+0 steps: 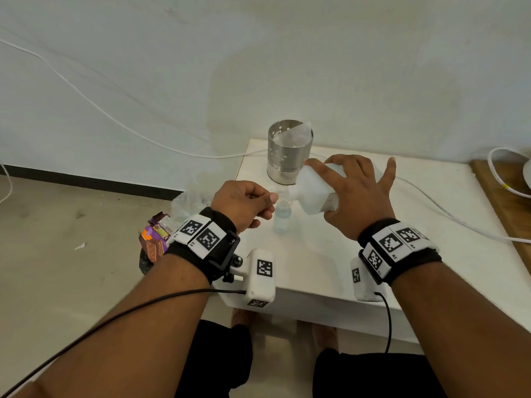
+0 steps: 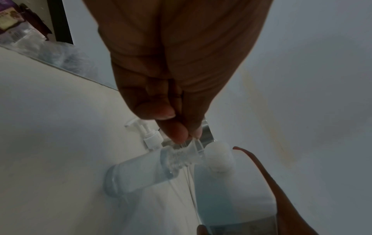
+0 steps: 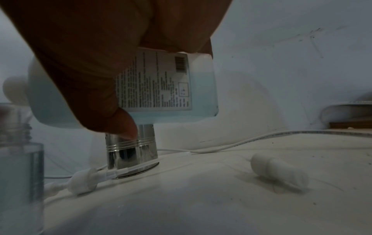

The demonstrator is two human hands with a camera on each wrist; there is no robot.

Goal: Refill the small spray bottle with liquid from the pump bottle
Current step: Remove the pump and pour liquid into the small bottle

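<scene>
The small clear spray bottle (image 1: 281, 222) (image 2: 138, 173) (image 3: 18, 167) stands uncapped on the white table (image 1: 316, 262), partly filled with bluish liquid. My left hand (image 1: 270, 202) (image 2: 187, 136) pinches a small clear piece at its mouth; I cannot tell what the piece is. My right hand (image 1: 344, 191) (image 3: 90, 79) grips the pump bottle (image 1: 313, 191) (image 2: 231, 190) (image 3: 171, 89), tipped on its side with its open neck over the small bottle's mouth. The removed pump head (image 2: 149, 135) (image 3: 84, 181) lies on the table. A white sprayer cap (image 3: 279, 173) lies to the right.
A perforated steel cup (image 1: 288, 150) (image 3: 130, 151) stands just behind the bottles. A white cable (image 1: 459, 219) crosses the table's back and right. Snack wrappers (image 1: 153, 239) and clear plastic (image 1: 186, 199) lie off the table's left edge. A wooden surface (image 1: 502, 196) adjoins on the right.
</scene>
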